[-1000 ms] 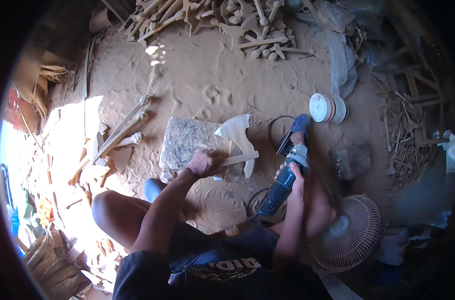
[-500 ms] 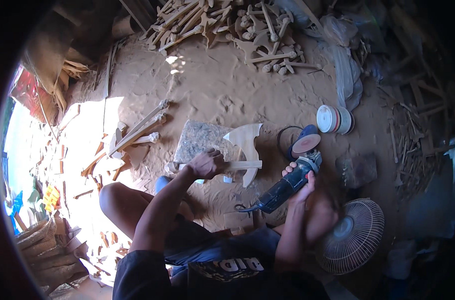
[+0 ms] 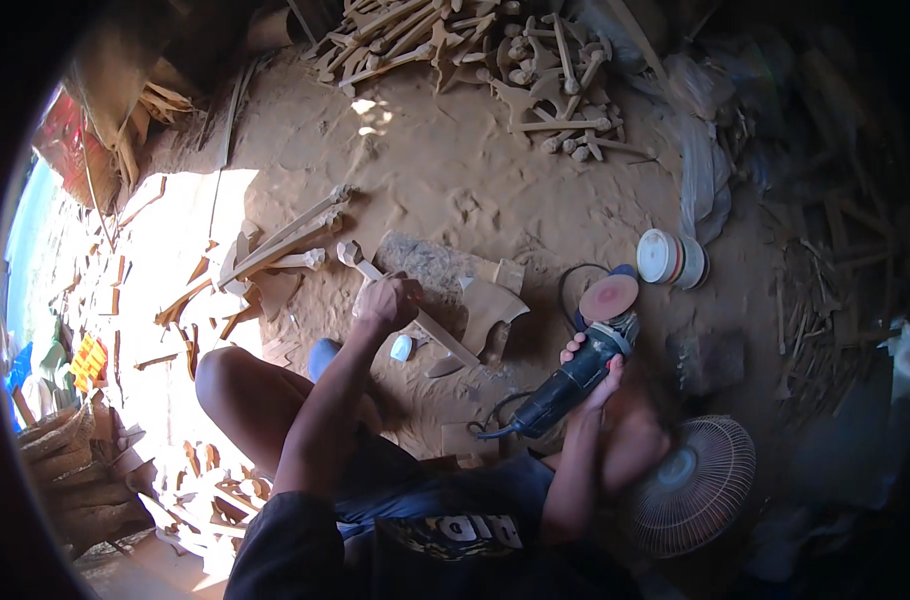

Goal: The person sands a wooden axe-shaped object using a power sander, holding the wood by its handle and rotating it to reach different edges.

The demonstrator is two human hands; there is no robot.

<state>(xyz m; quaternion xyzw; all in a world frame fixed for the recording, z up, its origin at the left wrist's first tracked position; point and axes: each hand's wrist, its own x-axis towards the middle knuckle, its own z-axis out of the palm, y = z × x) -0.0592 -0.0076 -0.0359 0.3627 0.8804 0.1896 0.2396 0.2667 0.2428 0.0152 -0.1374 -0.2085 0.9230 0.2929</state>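
My left hand is closed around the handle of a wooden axe. The handle slants from a knobbed end at upper left down to the right, and the pale, broad blade spreads at its far right end. Beneath the axe lies a rough grey stone block. In my right hand is a dark angle grinder, with its round reddish sanding disc facing up at the far end. The disc is apart from the wood. Whether it spins cannot be told.
Several carved wooden pieces lie at left, and a large heap of similar ones is at the back. A white tub stands beyond the grinder. Near my right knee is a round fan. The grinder's cord loops on the sandy ground.
The axe has turned from lying level to a slant, its knobbed end swinging away from me and its blade end tipping toward me. The grinder stays in my right hand.
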